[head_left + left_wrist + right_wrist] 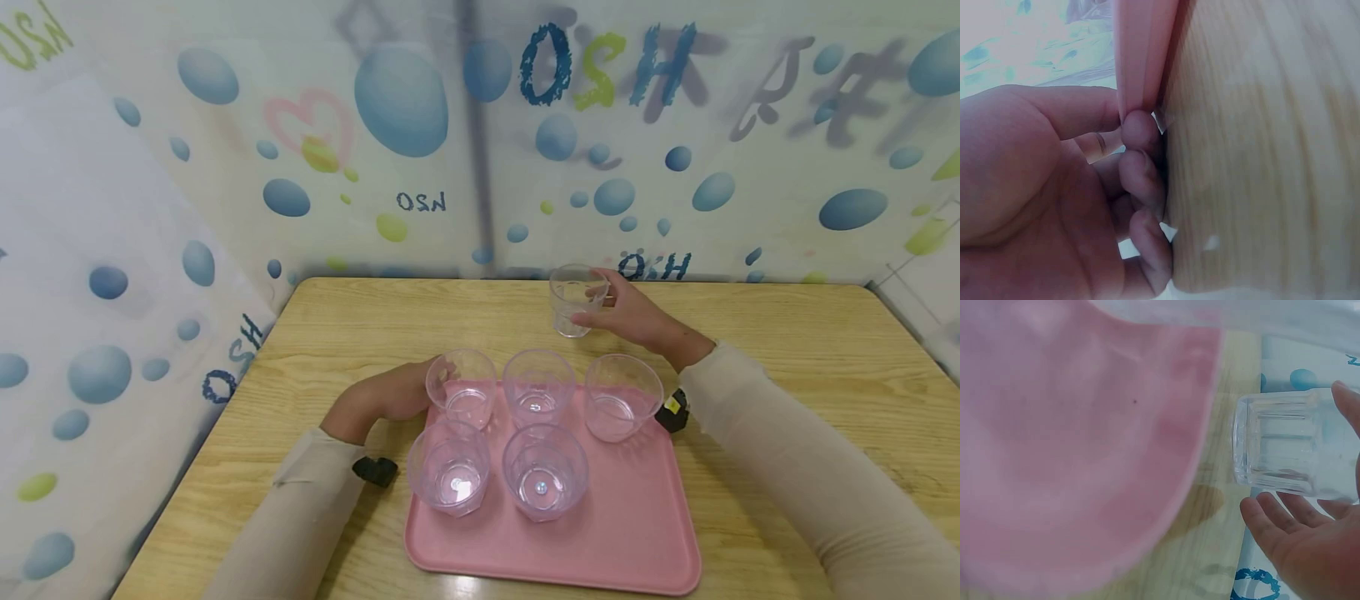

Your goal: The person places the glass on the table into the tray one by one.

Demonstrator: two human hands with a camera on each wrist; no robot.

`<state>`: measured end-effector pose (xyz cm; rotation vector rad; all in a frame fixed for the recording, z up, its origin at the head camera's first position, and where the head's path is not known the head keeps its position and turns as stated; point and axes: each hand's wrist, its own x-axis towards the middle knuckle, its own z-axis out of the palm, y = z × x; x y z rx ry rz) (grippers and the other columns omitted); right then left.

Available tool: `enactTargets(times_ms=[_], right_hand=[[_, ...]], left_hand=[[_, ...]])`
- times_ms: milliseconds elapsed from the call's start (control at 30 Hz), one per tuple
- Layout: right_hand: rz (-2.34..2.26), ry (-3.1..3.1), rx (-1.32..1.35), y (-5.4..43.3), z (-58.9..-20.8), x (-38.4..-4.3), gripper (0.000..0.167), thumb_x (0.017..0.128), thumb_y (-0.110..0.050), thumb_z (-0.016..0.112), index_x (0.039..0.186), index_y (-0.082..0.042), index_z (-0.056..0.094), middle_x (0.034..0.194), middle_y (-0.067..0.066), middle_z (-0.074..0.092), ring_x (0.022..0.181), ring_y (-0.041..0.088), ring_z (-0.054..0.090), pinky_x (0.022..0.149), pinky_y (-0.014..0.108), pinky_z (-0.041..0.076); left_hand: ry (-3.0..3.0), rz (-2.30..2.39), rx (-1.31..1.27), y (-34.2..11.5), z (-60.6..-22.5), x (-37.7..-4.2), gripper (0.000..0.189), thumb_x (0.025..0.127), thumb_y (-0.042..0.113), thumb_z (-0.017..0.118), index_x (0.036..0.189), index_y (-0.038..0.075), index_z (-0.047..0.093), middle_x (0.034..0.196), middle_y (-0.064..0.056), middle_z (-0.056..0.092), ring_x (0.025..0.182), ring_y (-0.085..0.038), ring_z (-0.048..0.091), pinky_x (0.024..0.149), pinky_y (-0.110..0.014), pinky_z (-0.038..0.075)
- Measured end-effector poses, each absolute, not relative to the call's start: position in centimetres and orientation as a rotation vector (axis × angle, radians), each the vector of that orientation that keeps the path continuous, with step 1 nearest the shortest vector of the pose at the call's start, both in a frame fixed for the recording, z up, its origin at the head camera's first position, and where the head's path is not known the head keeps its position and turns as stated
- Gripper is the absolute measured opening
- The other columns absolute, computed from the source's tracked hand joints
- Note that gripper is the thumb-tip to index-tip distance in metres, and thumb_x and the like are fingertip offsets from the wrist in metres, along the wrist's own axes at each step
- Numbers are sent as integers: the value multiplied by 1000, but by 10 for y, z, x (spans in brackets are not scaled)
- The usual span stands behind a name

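Note:
My left hand [401, 390] is at the far left corner of the pink tray [630, 533]. In the left wrist view its thumb and curled fingers pinch the tray's edge [1141, 59], fingertips close to the tabletop. Part of this hand is behind a clear cup [461, 387] in the head view. Beyond the tray, near the table's back edge, my right hand [633, 312] holds another clear cup [573, 292] upright from its right side, thumb in front and fingers behind. That cup's faceted base [1244, 440] shows in the right wrist view.
Several clear cups stand on the tray: a back row with the middle cup [538, 383] and right cup [622, 400], and a front row with the left cup [450, 471] and another cup [545, 475]. The wooden table [360, 325] meets a patterned wall covering [420, 208].

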<state>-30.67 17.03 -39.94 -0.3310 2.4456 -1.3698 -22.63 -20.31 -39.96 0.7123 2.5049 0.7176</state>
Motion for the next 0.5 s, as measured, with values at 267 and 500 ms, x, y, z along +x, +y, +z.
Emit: enactTargets(times_ms=[267,500], right_hand=[[-1402,2425,-313,170,-402,-308,94,92,-37,73,160,-14,13,153,19,38,136,38,44,105,54,46],[-1428,2427,-289,170,-402,-307,91,90,-37,75,157,-14,18,149,18,41,130,36,48,103,49,49]], left_hand=[[2508,708,708,-202,-398,-225,35,107,27,44,137,9,50,134,-11,60,128,-29,54,111,-51,42],[2510,711,706,-202,-397,-224,38,107,27,43,141,9,48,137,-13,58,131,-30,53,112,-52,41]])
